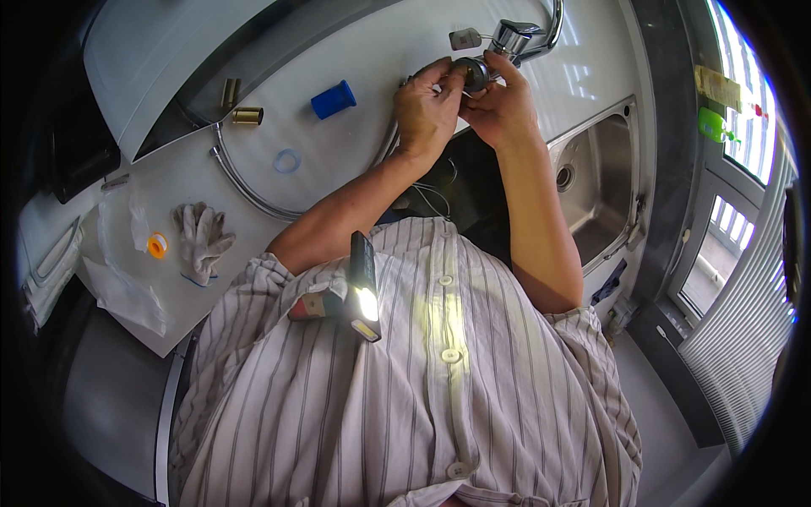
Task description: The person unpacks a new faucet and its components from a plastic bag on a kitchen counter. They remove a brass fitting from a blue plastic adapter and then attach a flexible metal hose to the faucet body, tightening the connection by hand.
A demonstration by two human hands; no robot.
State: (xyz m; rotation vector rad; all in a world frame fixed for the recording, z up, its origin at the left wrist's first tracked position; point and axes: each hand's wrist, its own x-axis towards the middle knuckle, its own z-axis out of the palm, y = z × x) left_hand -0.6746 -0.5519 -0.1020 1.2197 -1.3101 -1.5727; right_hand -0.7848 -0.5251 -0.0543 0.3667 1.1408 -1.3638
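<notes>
A chrome single-lever kitchen faucet (509, 39) lies tilted over the white countertop, its round base (472, 73) turned toward me. My right hand (504, 104) grips the faucet body close to that base. The fingertips of my left hand (427, 111) are pinched at the base's open underside; whether a small part sits between them is hidden. A small tag (465, 38) hangs by a string from the faucet. Left of my hands stand a blue plastic sleeve (333, 99), a brass tube (248, 115) and a translucent ring washer (287, 161). Braided hoses (244, 187) curve across the counter.
A stainless steel sink (592, 171) is set in the counter at right. To the left lie a work glove (201, 241), an orange tape spool (158, 244) and clear plastic bags (123, 291). A lit flashlight (364, 285) hangs at my shirt pocket.
</notes>
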